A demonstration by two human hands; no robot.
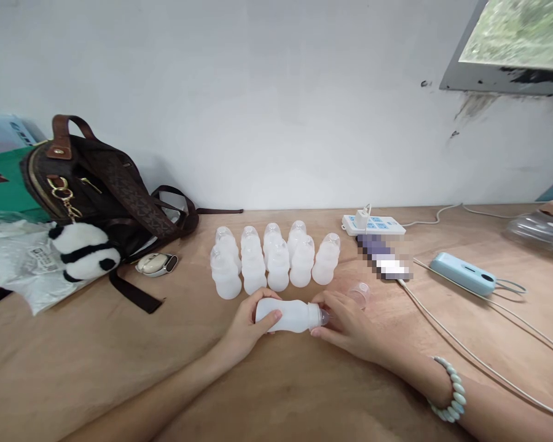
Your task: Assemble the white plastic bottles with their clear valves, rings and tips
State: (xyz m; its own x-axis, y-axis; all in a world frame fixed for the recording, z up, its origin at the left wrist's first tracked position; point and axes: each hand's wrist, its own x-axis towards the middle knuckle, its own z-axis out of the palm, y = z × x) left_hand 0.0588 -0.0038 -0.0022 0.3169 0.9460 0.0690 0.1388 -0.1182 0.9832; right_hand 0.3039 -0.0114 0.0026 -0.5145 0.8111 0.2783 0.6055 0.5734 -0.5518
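Wooden table [276,399], both forearms in from the bottom edge, bead bracelet [449,396] on the right wrist.

Left hand [245,324] wraps the body of a white bottle [289,315], fingers closed around it. The bottle lies on its side, on or just above the tabletop, nipple end pointing right. Right hand [348,325] is closed on that end, thumb and fingertips pinched at the collar and nipple. Can't tell whether the collar is fully seated.

Clear cap [360,293] stands loose on the table just behind the right hand, not on any bottle.

Progress, as a judgement: the held bottle is the only one without a cap. Behind the hands stands a bottle group [278,267], nine as far as I can count, upright in two tight rows, each with a clear cap on. So those look finished, with one bottle and one cap left.

Further right: white cable [465,356], blue device [463,273], power strip [373,224] at the wall. Further left: brown bag [101,184] with a panda plush [83,248], plastic wrap [18,258]. White wall behind, window corner [511,43] top right.
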